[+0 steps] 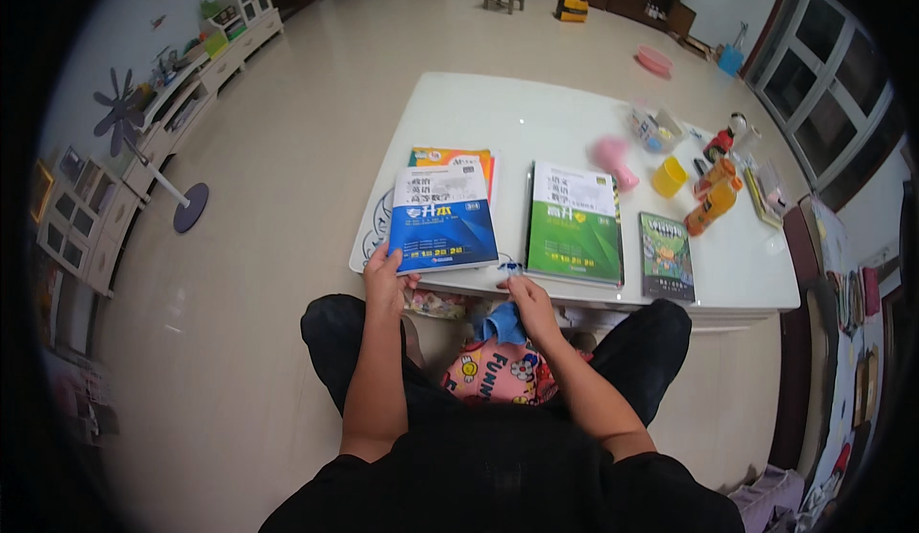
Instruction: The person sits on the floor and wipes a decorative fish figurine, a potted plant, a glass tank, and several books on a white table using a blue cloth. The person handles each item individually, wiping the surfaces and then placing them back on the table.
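My left hand (388,278) grips the lower left corner of a blue and white paperback book (444,221), thumb on its cover. That book lies over an orange-covered book (470,158) on the white table (495,113). At the table's front edge my right hand (530,303) holds a blue cloth (502,323), which hangs down over a pink patterned fabric item (495,371) between my knees. To the right of my right hand lies a green and white book (574,228) on top of other books. Farther right is a dark green illustrated book (666,257).
On the table's right side stand orange drink bottles (712,206), a yellow cup (669,177), a pink hair dryer-like object (614,163), a clear plastic container (655,130) and a red toy (720,144). A grey fan (190,206) stands on the floor at left.
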Available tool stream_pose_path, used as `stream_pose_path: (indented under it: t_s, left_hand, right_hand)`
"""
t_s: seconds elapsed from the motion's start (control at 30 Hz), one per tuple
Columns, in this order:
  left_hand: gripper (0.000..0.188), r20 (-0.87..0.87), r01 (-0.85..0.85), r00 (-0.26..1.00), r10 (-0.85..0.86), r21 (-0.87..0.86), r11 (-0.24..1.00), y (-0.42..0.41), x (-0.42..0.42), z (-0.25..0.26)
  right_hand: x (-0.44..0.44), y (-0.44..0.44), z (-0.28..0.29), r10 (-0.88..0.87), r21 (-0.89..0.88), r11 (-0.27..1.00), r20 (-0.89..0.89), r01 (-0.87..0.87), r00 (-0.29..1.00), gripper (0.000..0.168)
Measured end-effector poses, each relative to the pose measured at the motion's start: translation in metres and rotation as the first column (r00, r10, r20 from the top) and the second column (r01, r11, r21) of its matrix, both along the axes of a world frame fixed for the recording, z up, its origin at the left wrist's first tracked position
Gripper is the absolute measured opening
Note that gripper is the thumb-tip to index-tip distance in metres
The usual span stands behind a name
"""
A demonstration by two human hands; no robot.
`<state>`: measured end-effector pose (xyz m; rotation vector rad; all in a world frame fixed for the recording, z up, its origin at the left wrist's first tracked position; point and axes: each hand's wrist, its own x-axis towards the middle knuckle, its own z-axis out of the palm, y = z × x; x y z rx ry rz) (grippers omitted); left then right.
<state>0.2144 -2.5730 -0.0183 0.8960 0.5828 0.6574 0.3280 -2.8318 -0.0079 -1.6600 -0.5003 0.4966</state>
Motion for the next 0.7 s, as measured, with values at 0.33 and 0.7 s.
stream_pose_path:
  t_s: [0.33,0.7]
  left_hand:
    - [0.044,0.147,0.124,0.98,-0.131,0.055,0.991,-0.079,0.013,0.045]
    - [0.051,0.071,0.404,0.906,-0.417,0.148,0.903,-0.156,0.125,0.047]
  right_hand:
    - [0.026,-0.038,0.03,0.123,0.179,0.981,-0.265,-0.076,0.956,0.024]
    - [0.101,-0.145,0.052,-0.176,0.044,0.979,-0.29,0.197,0.941,0.011]
